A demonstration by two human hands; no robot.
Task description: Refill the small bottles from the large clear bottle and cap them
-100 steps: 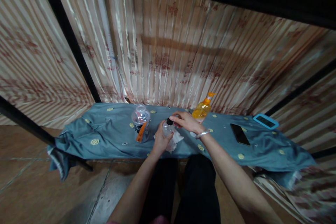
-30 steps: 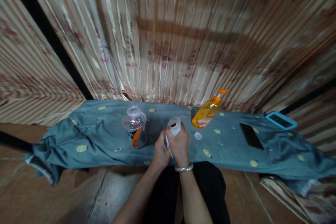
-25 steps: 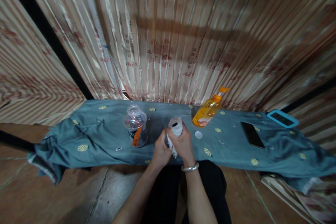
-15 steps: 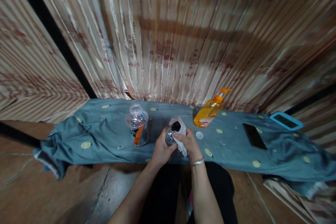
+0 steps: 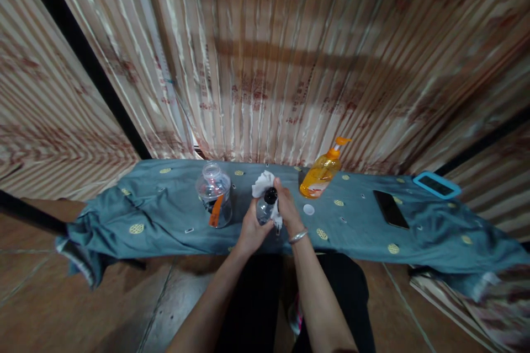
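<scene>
- left hand [image 5: 251, 229] wrapped around a small clear bottle [image 5: 265, 210] with a black cap [image 5: 270, 195], gripping it from the 8 o'clock side, bottle roughly upright over the near edge of the table
- right hand [image 5: 285, 207] closed on a white tissue [image 5: 262, 182], pressed against the bottle's 3 o'clock side; tissue bunches out above the cap at 11 o'clock and a scrap hangs below the fingers
- silver bangle [image 5: 297, 236] on the right wrist
- both hands touching the bottle, close together, about table centre
- table covered with a blue cloth [image 5: 165, 204] with yellow round motifs, cloth rumpled and hanging off at the 9 o'clock end
- clear jar [image 5: 214, 193] with an orange strip on it, at 9 o'clock of the bottle, near but apart, standing upright
- orange pump bottle [image 5: 323, 175], at 2 o'clock of the hands, near the back edge of the table, looks tilted in this view
- small white cap [image 5: 308, 209] lying flat on the cloth, just beside the right hand at 3 o'clock, in front of the pump bottle
- black phone [image 5: 390, 209] flat on the cloth, well apart at 3 o'clock
- blue-framed device [image 5: 436, 185] farther out, 2 o'clock of the phone, at the back edge
- striped curtain [image 5: 265, 66] behind the table, 12 o'clock
- person's dark trousers and tiled floor at 6 o'clock
</scene>
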